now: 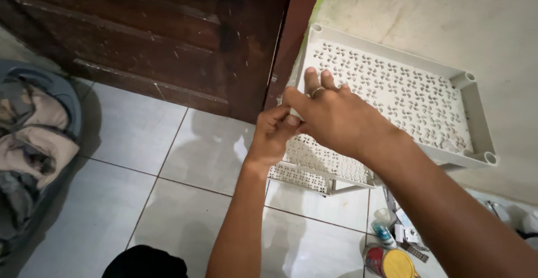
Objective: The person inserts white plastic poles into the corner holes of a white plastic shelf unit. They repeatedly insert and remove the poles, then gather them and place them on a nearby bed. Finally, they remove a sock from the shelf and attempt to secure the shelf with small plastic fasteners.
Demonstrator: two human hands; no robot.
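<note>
The right forearm filled the near corner; the right hand (336, 118) was clamped over the near-left corner of the white perforated shelf (392, 87), beside the left hand (274, 132), pinched shut on the same rim. A fitting step was judged underway; steady, even pressure seemed called for above the lower tier (319, 168), by the wooden door (168, 37).

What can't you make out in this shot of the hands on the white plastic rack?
Head view:
- Corner of the white rack: covered by the right hand and left hand, so the grip and anything held can't be judged.
- Lower shelf: mostly hidden behind both hands.
- Small items by the yellow lid: cut by the bottom edge and the right forearm.
- Basket of clothes: cut off at the left edge.
</note>
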